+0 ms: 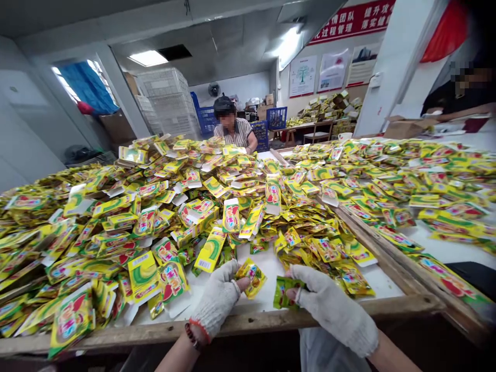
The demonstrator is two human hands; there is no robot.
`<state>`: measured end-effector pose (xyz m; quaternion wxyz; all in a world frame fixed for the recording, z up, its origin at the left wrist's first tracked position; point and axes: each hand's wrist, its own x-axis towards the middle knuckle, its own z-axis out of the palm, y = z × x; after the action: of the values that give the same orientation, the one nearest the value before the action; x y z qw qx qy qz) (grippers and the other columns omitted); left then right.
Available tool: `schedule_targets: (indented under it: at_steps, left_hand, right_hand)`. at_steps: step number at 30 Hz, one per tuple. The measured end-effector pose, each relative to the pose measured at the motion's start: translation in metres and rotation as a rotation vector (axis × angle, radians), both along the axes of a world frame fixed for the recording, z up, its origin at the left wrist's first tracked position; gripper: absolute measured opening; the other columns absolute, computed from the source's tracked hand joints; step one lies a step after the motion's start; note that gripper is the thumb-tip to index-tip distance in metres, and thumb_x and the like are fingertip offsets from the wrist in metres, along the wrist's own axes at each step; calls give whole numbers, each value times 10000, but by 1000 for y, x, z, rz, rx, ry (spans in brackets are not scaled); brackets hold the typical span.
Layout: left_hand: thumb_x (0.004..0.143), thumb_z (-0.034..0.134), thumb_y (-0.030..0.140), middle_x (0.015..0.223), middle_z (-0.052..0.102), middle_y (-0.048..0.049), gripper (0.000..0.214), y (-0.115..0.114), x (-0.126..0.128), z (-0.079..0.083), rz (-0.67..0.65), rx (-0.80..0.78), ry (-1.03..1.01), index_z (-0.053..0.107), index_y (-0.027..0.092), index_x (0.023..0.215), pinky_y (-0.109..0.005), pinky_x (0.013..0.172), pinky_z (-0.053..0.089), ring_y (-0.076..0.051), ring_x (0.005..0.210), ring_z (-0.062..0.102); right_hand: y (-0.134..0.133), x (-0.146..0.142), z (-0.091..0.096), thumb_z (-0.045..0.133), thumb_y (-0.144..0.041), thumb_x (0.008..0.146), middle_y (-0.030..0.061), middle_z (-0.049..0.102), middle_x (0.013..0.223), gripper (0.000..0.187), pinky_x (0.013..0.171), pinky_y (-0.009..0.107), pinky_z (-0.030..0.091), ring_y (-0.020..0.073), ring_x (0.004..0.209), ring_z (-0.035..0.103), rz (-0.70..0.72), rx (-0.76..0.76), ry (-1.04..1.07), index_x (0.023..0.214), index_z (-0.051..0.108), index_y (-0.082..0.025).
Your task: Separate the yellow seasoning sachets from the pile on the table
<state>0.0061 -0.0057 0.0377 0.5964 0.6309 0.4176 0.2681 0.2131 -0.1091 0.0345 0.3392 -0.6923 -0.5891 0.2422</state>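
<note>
I have a yellow sachet (pixel 254 279) pinched between the thumb and fingers of the left hand (pixel 217 295), just over the bare white strip by the front edge of the table (pixel 267 258). I grasp a green sachet (pixel 282 293) the same way in the right hand (pixel 334 306), near that same edge; the two sachets are apart. White knitted gloves cover both hands, leaving the thumb tips bare.

Just behind the right hand I see a heap of sachets (pixel 310 227), reaching to a wooden divider (pixel 368 238) that runs from the front edge toward the far side. A bigger heap of yellow cartons (pixel 148 221) fills the table's left part, and one carton (pixel 72 321) overhangs the front edge toward its left end. Right of the divider lie more yellow packets (pixel 395 217). Past the far edge I can make out a person in a striped shirt (pixel 241 132), near stacked white crates (pixel 168 98).
</note>
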Motion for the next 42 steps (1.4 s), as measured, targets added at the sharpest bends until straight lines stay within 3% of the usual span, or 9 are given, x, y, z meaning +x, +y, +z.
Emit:
schedule_targets:
  at_steps: [6, 15, 19, 23, 26, 30, 33, 36, 42]
  left_hand:
    - [785, 619, 544, 734, 539, 19, 386, -17, 1, 15, -161, 61, 57, 602, 164, 854, -210, 556, 382, -111, 624, 454]
    - [818, 627, 482, 940, 646, -34, 336, -16, 7, 21, -270, 164, -18, 666, 179, 958, -262, 852, 437, -204, 926, 570]
    - [793, 641, 520, 769, 616, -8, 389, -15, 11, 25, -279, 50, -71, 665, 156, 929, -236, 679, 438, -129, 659, 512]
    - [825, 575, 541, 703, 574, 2, 393, -13, 12, 18, -264, 204, 38, 642, 154, 812, -230, 600, 396, -124, 624, 493]
    - [857, 535, 507, 742, 587, -17, 349, 0, 6, 17, -63, 547, 352, 627, 174, 810, -267, 666, 423, -173, 720, 553]
    - [755, 676, 428, 1160, 577, -143, 565, 35, -15, 21, 343, 922, 851, 532, 167, 1235, -414, 916, 408, -327, 1082, 536]
    - [748, 663, 316, 1254, 567, -165, 694, 51, -38, 22, 333, 763, 919, 402, 147, 1369, -416, 963, 406, -327, 1142, 538]
    - [829, 553, 356, 1281, 583, -98, 505, 40, -57, 29, 256, 583, 625, 478, 208, 1307, -375, 1009, 398, -277, 1196, 520]
    - [846, 505, 447, 1022, 684, -88, 407, -3, -52, 54, -332, 65, 20, 648, 162, 1097, -387, 873, 508, -292, 981, 626]
  right_hand:
    - [16, -21, 28, 646, -261, 764, 28, 713, 867, 176, 754, 287, 471, 197, 810, 624, 157, -5, 6, 907, 716, -186]
    - [29, -23, 22, 644, -238, 734, 6, 659, 753, 81, 663, 249, 427, 157, 728, 577, 137, -15, -58, 783, 666, -177]
    - [30, -26, 8, 571, -250, 771, 20, 660, 815, 224, 660, 252, 481, 160, 735, 604, -20, 80, 206, 981, 600, -178]
    - [33, -29, -8, 595, -410, 762, 74, 679, 935, 437, 614, 289, 533, 202, 753, 662, 111, -34, 470, 1122, 543, -169]
    - [35, -35, -9, 571, -428, 749, 69, 685, 872, 344, 484, 271, 513, 186, 601, 662, 108, -196, 562, 982, 573, -175]
    - [37, -38, -8, 575, -377, 708, 70, 688, 877, 316, 511, 255, 519, 160, 576, 652, -16, -142, 552, 949, 569, -171]
    - [36, -35, -15, 576, -377, 716, 56, 687, 821, 328, 507, 255, 500, 169, 577, 656, -47, -118, 563, 970, 574, -170]
    - [32, -31, -21, 596, -364, 733, 43, 690, 815, 325, 509, 242, 474, 160, 604, 647, -53, -55, 606, 997, 595, -175]
    - [33, -33, 0, 640, -481, 761, 27, 671, 735, 537, 474, 223, 418, 131, 545, 604, 183, 64, 808, 1174, 553, -149]
